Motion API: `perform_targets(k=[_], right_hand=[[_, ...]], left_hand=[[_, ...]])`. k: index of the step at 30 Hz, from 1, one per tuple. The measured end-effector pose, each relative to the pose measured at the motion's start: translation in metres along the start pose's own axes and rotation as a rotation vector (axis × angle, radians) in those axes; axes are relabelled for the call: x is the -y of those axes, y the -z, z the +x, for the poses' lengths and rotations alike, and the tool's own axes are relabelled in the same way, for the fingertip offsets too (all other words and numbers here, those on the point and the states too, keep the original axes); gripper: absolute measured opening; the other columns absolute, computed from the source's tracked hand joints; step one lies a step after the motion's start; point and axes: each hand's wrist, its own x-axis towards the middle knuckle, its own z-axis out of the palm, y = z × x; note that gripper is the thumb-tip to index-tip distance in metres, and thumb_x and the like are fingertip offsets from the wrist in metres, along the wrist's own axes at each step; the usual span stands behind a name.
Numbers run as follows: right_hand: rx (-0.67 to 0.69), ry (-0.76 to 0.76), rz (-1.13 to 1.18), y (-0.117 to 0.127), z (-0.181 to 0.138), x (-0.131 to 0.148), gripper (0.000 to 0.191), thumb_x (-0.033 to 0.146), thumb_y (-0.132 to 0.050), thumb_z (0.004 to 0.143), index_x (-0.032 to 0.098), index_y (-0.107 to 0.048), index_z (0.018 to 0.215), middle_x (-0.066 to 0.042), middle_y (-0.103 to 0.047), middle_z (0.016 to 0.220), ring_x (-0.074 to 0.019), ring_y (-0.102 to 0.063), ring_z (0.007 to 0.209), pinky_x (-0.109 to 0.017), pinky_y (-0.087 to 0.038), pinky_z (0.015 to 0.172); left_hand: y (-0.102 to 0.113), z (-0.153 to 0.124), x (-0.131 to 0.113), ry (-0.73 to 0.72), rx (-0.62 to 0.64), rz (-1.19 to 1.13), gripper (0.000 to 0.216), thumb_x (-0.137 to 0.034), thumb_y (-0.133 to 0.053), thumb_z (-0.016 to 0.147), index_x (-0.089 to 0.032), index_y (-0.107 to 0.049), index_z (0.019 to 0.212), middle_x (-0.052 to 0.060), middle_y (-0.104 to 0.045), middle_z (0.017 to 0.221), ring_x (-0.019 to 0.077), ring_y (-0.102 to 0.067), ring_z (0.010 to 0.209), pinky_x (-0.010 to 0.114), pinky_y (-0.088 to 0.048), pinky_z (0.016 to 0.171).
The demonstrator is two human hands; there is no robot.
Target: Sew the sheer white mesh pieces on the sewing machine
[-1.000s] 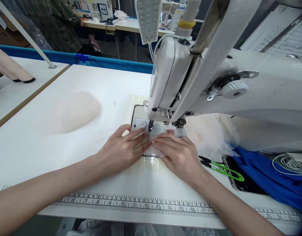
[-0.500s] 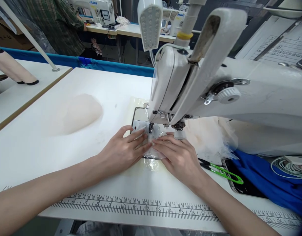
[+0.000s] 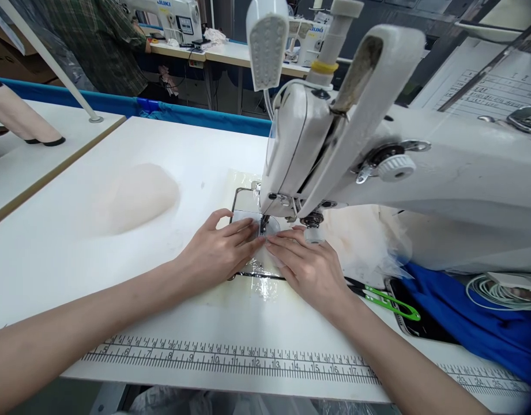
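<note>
A thin, see-through piece of fabric point(image 3: 268, 264) lies on the metal needle plate of the white sewing machine point(image 3: 286, 144). Flat on the left of the plate rests my left hand point(image 3: 217, 248), fingers stretched and spread, with its tips close to the presser foot point(image 3: 264, 223). My right hand point(image 3: 312, 259) lies to the right of the foot, its fingers extended and pressing down on the sheer cloth. The fingertips of both hands almost meet just in front of the needle. Much of the fabric is hard to make out under the fingers.
A sheer beige piece point(image 3: 144, 196) lies on the tabletop at left. More sheer fabric point(image 3: 360, 236) bunches under the machine arm. Green-handled snips point(image 3: 392, 302), a phone point(image 3: 421, 323) and blue cloth point(image 3: 477, 328) sit at right. A printed ruler point(image 3: 230, 360) runs along the front edge.
Both hands have slid slightly forward, toward the presser foot, with the sheer fabric under them. The fingers stay flat.
</note>
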Motion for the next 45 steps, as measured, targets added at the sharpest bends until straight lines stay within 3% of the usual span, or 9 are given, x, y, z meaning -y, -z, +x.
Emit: perform_targets(k=[5,13,35,45], right_hand=[[0.001,0.023,-0.022,0.0,-0.004,-0.001,0.017,0.014,-0.058,0.09,0.017,-0.073,0.098,-0.001,-0.074,0.107,-0.0168,-0.068,0.088,-0.036,-0.048,0.09],[0.011,0.011,-0.024,0.0,-0.002,0.0,0.019,0.014,-0.056,0.091,0.019,-0.072,0.101,-0.002,-0.074,0.109,-0.0167,-0.066,0.089,-0.034,-0.048,0.087],[0.055,-0.043,-0.076,-0.004,0.004,-0.004,0.024,0.011,-0.053,0.091,0.018,-0.072,0.104,-0.004,-0.076,0.1,-0.0179,-0.069,0.085,-0.034,-0.051,0.085],[0.072,-0.07,-0.097,-0.006,0.005,-0.005,0.027,0.008,-0.056,0.088,0.02,-0.069,0.108,-0.003,-0.074,0.108,-0.0197,-0.067,0.093,-0.035,-0.052,0.082]], left_hand=[[0.002,-0.001,-0.004,-0.015,-0.07,0.014,0.024,-0.014,-0.049,0.096,-0.016,-0.066,0.112,0.002,-0.073,0.109,0.0184,-0.061,0.113,0.039,-0.03,0.105],[0.001,0.002,-0.002,0.01,-0.059,-0.012,0.024,-0.015,-0.045,0.098,-0.015,-0.067,0.109,0.004,-0.073,0.111,0.0185,-0.065,0.109,0.041,-0.035,0.098],[-0.008,0.005,0.008,0.022,-0.055,0.005,0.026,-0.016,-0.044,0.098,-0.018,-0.068,0.108,0.004,-0.072,0.111,0.0164,-0.065,0.108,0.041,-0.035,0.104],[-0.01,0.007,0.012,0.034,-0.034,0.003,0.028,-0.016,-0.041,0.099,-0.019,-0.067,0.109,0.004,-0.071,0.113,0.0176,-0.067,0.105,0.044,-0.038,0.102]])
